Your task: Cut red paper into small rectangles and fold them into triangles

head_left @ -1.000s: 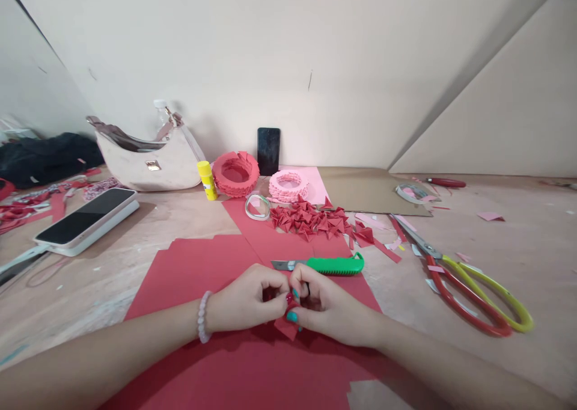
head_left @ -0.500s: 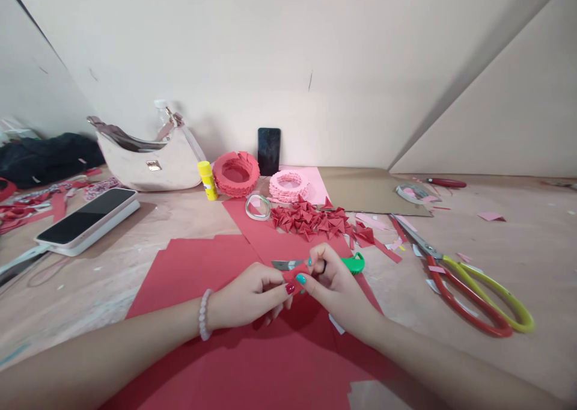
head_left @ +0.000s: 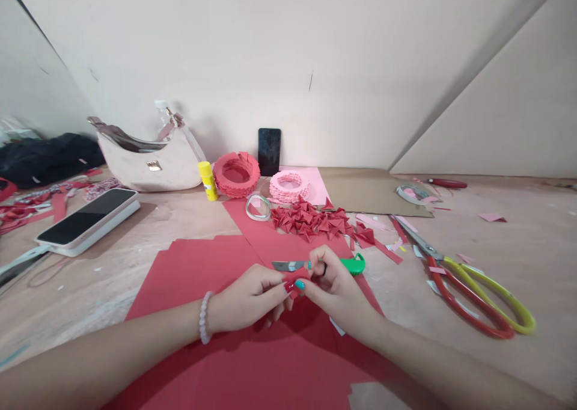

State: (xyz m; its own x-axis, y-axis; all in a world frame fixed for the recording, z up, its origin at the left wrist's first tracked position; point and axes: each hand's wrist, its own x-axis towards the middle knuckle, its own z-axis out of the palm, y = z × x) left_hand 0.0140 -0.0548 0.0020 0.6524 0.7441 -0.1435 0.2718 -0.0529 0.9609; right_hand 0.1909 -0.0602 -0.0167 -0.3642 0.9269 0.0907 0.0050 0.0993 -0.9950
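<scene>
Between my two hands is a small piece of red paper (head_left: 298, 275), pinched from both sides. My left hand (head_left: 252, 296), with a beaded bracelet at the wrist, grips its left side with the thumb on top. My right hand (head_left: 336, 287) pinches its right side, thumb and fingertips close to the left thumb. Just behind the fingers lies a green box cutter (head_left: 355, 265), blade out to the left and partly hidden by my right hand. Below spread large red paper sheets (head_left: 180, 278). Beyond the cutter is a heap of folded red paper triangles (head_left: 311, 219).
Scissors (head_left: 473, 290) lie at the right. Behind stand a red paper ring (head_left: 237, 184), a pink paper ring (head_left: 289, 192), a yellow glue stick (head_left: 208, 181) and an upright phone (head_left: 269, 151). A handbag (head_left: 148, 163) and another phone (head_left: 90, 217) are at the left; cardboard (head_left: 365, 187) lies behind right.
The red paper piece has shifted slightly in my fingers and shows more of its surface. My right thumb has slid a little left and down, closer to my left thumb.
</scene>
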